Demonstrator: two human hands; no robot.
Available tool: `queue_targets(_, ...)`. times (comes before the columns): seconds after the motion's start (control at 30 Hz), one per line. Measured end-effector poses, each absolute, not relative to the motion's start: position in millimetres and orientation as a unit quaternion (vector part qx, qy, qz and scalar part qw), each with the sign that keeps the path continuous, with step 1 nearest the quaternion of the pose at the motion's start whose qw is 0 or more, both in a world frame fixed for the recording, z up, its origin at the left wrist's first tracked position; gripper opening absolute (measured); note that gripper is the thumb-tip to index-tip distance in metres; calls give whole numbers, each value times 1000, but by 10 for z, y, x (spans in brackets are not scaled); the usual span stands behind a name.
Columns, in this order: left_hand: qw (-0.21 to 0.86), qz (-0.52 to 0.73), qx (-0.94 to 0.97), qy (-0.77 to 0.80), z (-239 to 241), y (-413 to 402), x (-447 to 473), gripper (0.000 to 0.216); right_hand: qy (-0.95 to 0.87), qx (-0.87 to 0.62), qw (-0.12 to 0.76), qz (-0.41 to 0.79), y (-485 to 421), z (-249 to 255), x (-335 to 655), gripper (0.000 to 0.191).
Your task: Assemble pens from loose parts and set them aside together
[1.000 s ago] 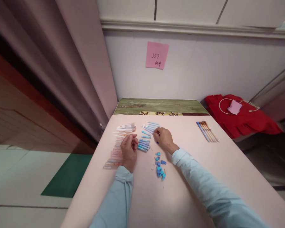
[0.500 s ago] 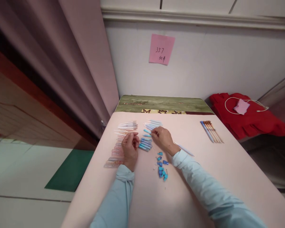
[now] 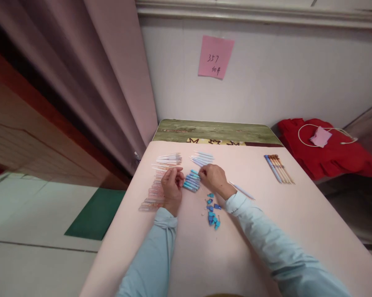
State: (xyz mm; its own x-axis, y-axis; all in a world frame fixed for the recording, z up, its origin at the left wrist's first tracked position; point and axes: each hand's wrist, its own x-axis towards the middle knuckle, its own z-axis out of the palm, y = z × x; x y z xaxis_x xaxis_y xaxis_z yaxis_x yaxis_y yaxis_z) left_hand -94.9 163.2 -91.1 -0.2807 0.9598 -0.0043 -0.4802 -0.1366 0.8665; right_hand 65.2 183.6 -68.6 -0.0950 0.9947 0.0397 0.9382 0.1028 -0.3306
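Right hand (image 3: 213,178) now nearer the stacked blue plastic pen barrels (image 3: 192,181), fingertips pinched there on something unclear. Left hand (image 3: 172,187) still curled beside them, grip contents unclear. Slim white pen (image 3: 242,190) still behind right wrist.

Bench (image 3: 266,231) runs out from the wall. Far left on it: a row of pen barrels (image 3: 156,187), refills (image 3: 169,159) behind them. Left hand (image 3: 172,187) just right of the row; short pen barrels (image 3: 192,181) between it and right hand (image 3: 213,178). Pen caps (image 3: 212,212) nearer, before the right hand. Assembled pens (image 3: 278,168) far right. Note (image 3: 216,56) on wall behind.

Pink note (image 3: 216,56) on wall — red cloth (image 3: 328,154), perhaps a garment — pencils (image 3: 279,168).
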Motion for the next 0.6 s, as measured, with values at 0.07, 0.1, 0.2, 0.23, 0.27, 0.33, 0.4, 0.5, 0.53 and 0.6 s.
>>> queue_targets(0.07, 520, 691, 298, 404, -912, 1631, -950, 25, -731, -660, 130, 115, 1791, -677, 665, 23)
queue_targets(0.1, 520, 691, 297, 405, -912, 1630, -951, 25, -729, -660, 135, 121, 1773, -672, 685, 24)
queue_targets(0.2, 519, 692, 297, 404, -917, 1629, -953, 25, -714, -662, 176, 148, 1720, -669, 805, 25)
queue_targets(0.23, 518, 693, 298, 403, -919, 1630, -951, 25, -704, -664, 198, 157, 1694, -672, 859, 25)
queue_targets(0.27, 517, 695, 299, 401, -920, 1631, -948, 25, -693, -667, 220, 162, 1660, -678, 914, 24)
queue_targets(0.33, 517, 696, 297, 400, -918, 1635, -938, 25, -672, -673, 260, 169, 1563, -696, 1012, 23)
queue_targets(0.4, 516, 697, 294, 402, -911, 1638, -929, 25, -657, -674, 288, 178, 1430, -717, 1086, 22)
queue_targets(0.5, 506, 697, 303, 407, -901, 1638, -923, 24, -639, -677, 315, 186, 1207, -749, 1181, 22)
queue_targets(0.53, 503, 696, 308, 409, -900, 1637, -923, 24, -627, -683, 326, 183, 1136, -759, 1218, 22)
queue_targets(0.6, 502, 694, 313, 411, -904, 1636, -925, 24, -603, -698, 347, 170, 1004, -777, 1297, 23)
